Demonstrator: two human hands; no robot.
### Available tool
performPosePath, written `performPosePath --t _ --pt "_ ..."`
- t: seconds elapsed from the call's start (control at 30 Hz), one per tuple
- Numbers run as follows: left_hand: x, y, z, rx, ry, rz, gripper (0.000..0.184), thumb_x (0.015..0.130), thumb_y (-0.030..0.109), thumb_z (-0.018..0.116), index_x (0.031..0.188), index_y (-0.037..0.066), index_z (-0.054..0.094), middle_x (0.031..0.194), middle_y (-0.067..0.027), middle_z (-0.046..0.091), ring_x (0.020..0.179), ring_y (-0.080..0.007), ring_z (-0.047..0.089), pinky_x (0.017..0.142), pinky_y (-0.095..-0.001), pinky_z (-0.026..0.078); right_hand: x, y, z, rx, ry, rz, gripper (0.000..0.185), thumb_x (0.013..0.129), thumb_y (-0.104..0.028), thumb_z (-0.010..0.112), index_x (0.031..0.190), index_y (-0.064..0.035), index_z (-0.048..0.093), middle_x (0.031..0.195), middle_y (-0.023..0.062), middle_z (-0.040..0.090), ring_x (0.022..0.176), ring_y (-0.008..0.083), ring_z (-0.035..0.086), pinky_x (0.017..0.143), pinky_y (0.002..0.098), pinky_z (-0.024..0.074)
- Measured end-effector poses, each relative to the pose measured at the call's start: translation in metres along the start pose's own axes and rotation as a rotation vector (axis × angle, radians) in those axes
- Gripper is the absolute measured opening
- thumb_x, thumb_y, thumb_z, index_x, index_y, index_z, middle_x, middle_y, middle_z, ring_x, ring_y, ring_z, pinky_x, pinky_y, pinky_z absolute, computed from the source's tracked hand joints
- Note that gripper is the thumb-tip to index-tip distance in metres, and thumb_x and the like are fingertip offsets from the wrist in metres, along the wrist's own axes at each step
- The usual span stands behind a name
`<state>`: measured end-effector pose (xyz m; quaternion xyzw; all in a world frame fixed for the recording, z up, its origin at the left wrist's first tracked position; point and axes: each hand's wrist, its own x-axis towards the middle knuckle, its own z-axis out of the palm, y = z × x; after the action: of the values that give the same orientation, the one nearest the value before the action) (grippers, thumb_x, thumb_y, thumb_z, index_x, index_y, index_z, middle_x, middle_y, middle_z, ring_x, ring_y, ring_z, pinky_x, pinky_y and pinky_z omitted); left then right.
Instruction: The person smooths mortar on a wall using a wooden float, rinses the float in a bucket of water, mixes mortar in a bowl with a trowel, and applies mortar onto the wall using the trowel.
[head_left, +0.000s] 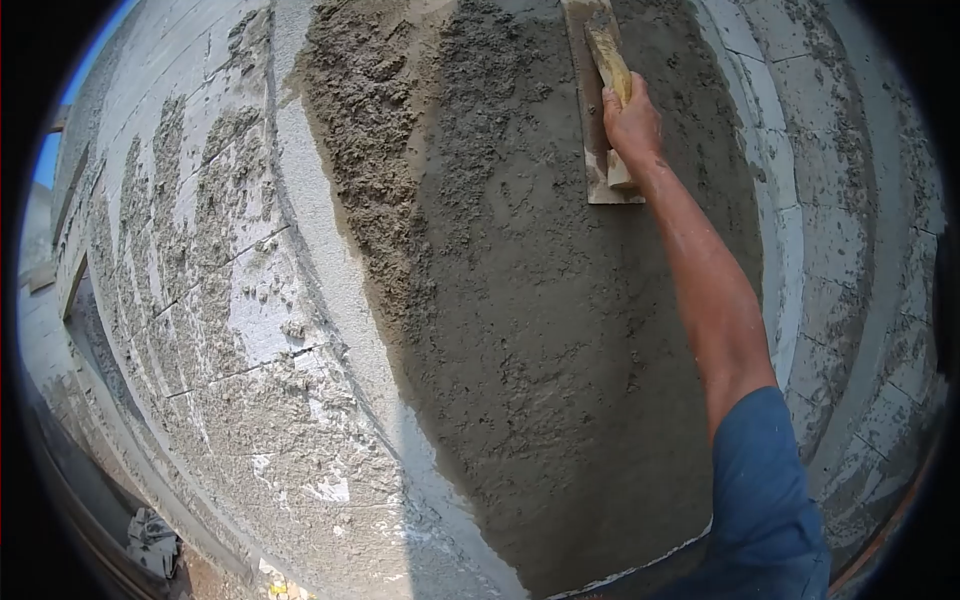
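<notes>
High on the wall, my right hand [634, 125] is wrapped round the yellowish handle of a long plastering float [598, 178]. The float stands nearly upright, its flat face against wet grey mortar [520, 300]. Around and below the float the mortar looks fairly smooth. Toward the upper left it is rough and lumpy, and a browner strip of coarse mortar [365, 150] runs along its left edge. My right arm in a blue sleeve reaches up from the lower right. My left hand is out of view.
Left of the mortar runs a pale smooth band [325, 200], then a block wall [265, 300] spattered with dried mortar. More blockwork [835, 200] stands at the right. At the lower left, a crumpled grey-white bag [152, 543] lies on the ground.
</notes>
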<state>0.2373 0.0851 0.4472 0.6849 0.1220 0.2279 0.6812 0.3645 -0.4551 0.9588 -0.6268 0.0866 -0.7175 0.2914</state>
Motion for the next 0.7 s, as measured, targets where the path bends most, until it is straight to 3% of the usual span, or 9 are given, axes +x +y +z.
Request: performPosePath --t 0.07,0.2,0.33,0.5,0.6,0.7 --pt "0.014 0.006 0.003 -0.028 0.026 0.004 0.036 0.103 0.043 0.052 0.094 0.008 0.044 0.067 -0.0023 0.049 0.049 -0.0130 0.051 0.047 -0.0271 0.045 0.035 -0.031 0.020 -0.051 -0.011 0.013 0.060 0.097 -0.042 0.056 0.148 -0.0154 0.037 0.124 0.0237 0.064 0.114 0.0463 0.061 0.095 0.0524 0.0494" --pt "0.037 0.021 0.015 -0.077 0.056 0.014 0.036 0.103 0.043 0.052 0.094 0.009 0.045 0.066 -0.0021 0.049 0.049 -0.0129 0.051 0.047 -0.0270 0.045 0.063 -0.088 0.047 -0.123 -0.029 -0.209 0.063 0.097 -0.043 0.055 0.150 -0.0156 0.035 0.120 0.0229 0.066 0.112 0.0453 0.062 0.093 0.0539 0.0511" --pt "0.050 0.030 0.023 -0.117 0.055 0.028 0.035 0.103 0.042 0.052 0.094 0.009 0.045 0.066 -0.0020 0.048 0.048 -0.0129 0.051 0.046 -0.0270 0.045 0.042 -0.055 0.039 -0.313 -0.051 -0.491 0.066 0.097 -0.044 0.055 0.151 -0.0136 0.033 0.118 0.0226 0.067 0.107 0.0432 0.065 0.091 0.0535 0.0529" --pt "0.064 0.034 0.021 -0.165 0.060 0.045 0.035 0.103 0.042 0.052 0.093 0.009 0.045 0.066 -0.0018 0.048 0.048 -0.0128 0.050 0.045 -0.0270 0.045 0.075 -0.070 0.043 -0.139 -0.054 -0.211 0.063 0.098 -0.040 0.053 0.152 -0.0144 0.032 0.118 0.0246 0.066 0.103 0.0408 0.067 0.090 0.0513 0.0543" --pt "0.068 0.038 0.024 -0.178 0.058 0.050 0.034 0.103 0.042 0.052 0.093 0.010 0.045 0.065 -0.0017 0.048 0.047 -0.0128 0.050 0.045 -0.0270 0.045 0.048 -0.102 0.049 -0.333 -0.072 -0.287 0.064 0.097 -0.041 0.054 0.152 -0.0169 0.031 0.120 0.0237 0.066 0.104 0.0404 0.068 0.089 0.0530 0.0540" --pt "0.073 0.039 0.024 -0.194 0.044 0.066 0.034 0.103 0.042 0.052 0.093 0.010 0.045 0.065 -0.0016 0.048 0.047 -0.0128 0.049 0.045 -0.0270 0.044 0.018 -0.075 0.036 -0.364 -0.121 -0.357 0.064 0.097 -0.043 0.055 0.152 -0.0186 0.032 0.122 0.0221 0.066 0.107 0.0430 0.065 0.089 0.0568 0.0524"
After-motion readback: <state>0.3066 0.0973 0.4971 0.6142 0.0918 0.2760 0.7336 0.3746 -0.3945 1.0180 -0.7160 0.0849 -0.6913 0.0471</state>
